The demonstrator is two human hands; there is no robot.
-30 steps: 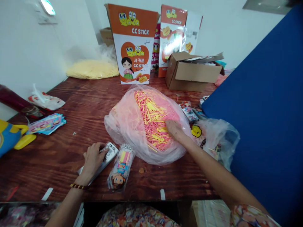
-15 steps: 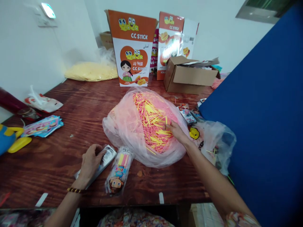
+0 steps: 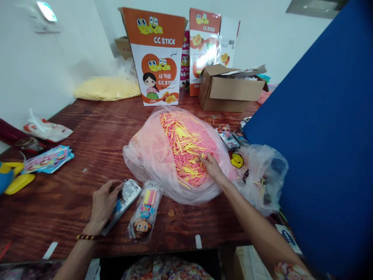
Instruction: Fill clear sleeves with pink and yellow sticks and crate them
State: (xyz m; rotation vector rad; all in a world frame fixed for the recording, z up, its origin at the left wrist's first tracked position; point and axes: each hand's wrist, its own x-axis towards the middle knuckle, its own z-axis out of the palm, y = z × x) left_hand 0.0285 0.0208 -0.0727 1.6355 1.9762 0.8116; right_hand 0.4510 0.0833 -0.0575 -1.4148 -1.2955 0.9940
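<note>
Our right hand (image 3: 208,160) pinches sticks (image 3: 185,146) in the open bag (image 3: 145,149) on our counter (image 3: 180,229); a loose pinch could scatter them. Our left hand (image 3: 104,200) curls at the packaging (image 3: 130,193), its grip unclear to us.

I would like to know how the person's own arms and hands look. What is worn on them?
The left hand and right hand wear no gloves. A bracelet of dark and yellowish pieces circles the left wrist; none shows on the right. A multicoloured patterned sleeve appears on the right arm; no left sleeve is in view.
</note>
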